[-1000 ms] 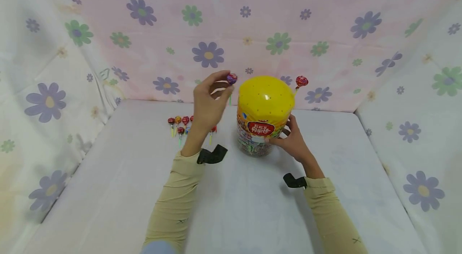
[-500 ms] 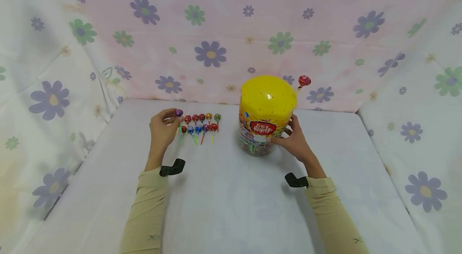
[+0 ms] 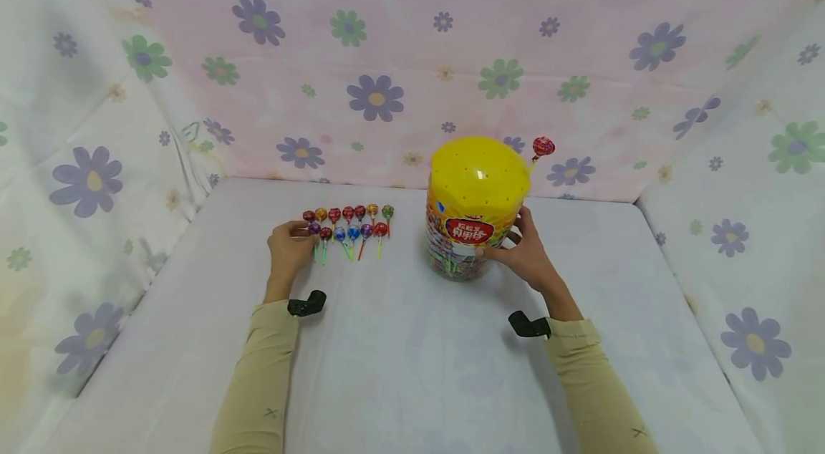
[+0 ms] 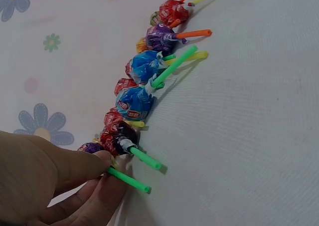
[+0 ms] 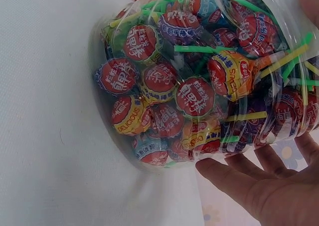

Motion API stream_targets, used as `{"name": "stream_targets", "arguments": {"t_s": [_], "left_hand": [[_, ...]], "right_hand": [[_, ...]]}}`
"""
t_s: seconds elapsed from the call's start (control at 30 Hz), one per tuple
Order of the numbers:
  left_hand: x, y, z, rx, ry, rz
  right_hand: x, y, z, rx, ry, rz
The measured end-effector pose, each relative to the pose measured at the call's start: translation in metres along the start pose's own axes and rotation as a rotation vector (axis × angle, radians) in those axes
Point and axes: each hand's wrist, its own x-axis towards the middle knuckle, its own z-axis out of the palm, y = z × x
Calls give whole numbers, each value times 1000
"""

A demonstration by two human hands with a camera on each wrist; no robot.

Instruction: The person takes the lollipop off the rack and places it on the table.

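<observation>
My left hand (image 3: 290, 251) pinches a purple-wrapped lollipop (image 4: 90, 147) with a green stick, low over the table at the left end of the front row of lollipops (image 3: 354, 232). Its thumb and fingertips cover part of the candy in the left wrist view. A dark red lollipop (image 4: 119, 138) lies right beside it. My right hand (image 3: 530, 253) holds a big clear jar (image 5: 164, 86) of lollipops by its right side, thumb in front and the other fingers partly hidden behind. The jar stands upright under a yellow lid (image 3: 478, 171) dotted with small holes.
A second row of lollipops (image 3: 348, 213) lies just behind the front one. One red lollipop (image 3: 543, 146) sticks out at the lid's right edge. Flowered cloth (image 3: 425, 46) walls the white table (image 3: 412, 368) at the back and both sides.
My left hand has carried the purple lollipop from beside the lid leftward and down to the front row's left end. My right hand stays on the jar.
</observation>
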Motion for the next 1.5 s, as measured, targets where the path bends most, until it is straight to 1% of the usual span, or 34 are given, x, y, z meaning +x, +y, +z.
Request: {"name": "stream_targets", "arguments": {"t_s": [0.17,0.27,0.4,0.57,0.63,0.7,0.77,0.87,0.97,1.07,1.17,1.33,1.5], "left_hand": [[-1,1,3,23,39,24],[-1,2,4,41,52,13],[-2,2,1,45,46,-15],[-2,5,-5,63,30,-28],[-1,7,-6,77,25,-9],[-1,12,-7,78,18,36],[-1,19,-7,61,1,97],[-3,38,-6,-10,-33,191],[-8,63,-1,-93,-66,271],[-14,88,6,-147,-87,352],[-20,113,14,-222,-119,403],[-39,157,25,-398,-186,451],[-60,202,38,-502,-204,551]], "right_hand": [[1,1,-1,-1,3,-13],[1,1,-2,-4,6,-12],[1,1,-1,-7,2,-3],[1,1,-1,-6,0,-5],[1,1,0,-5,4,2],[0,0,0,-5,5,6],[0,0,0,-6,5,11],[1,0,0,-6,6,7],[1,2,0,-9,3,-1],[1,3,0,-11,-1,-8],[2,2,1,-10,-1,-5],[2,2,2,-8,4,0],[1,1,1,-7,5,-2]]}}
